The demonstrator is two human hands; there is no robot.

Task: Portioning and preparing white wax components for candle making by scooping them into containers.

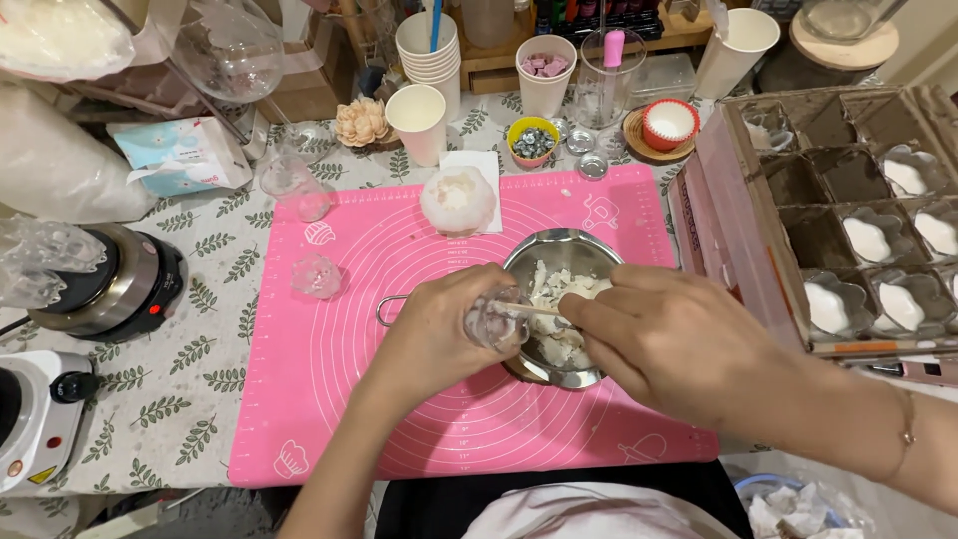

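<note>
My left hand (439, 334) grips a small clear glass holder (496, 319) tipped on its side over a small metal pot (559, 255). My right hand (669, 344) pinches a thin wooden stick (529, 310) whose tip pokes into the holder's mouth. The pot holds white wax chunks (559, 289) and stands on a pink silicone mat (399, 399). Its wire handle (384, 309) sticks out to the left, under my left hand.
On the mat lie a clear flower-shaped mould (316, 275) and a white wax lump (458, 200). A cardboard divider box (848, 210) with white-filled holders stands at the right. An electric hot plate (115, 284) sits at the left. Paper cups (419, 120) line the back.
</note>
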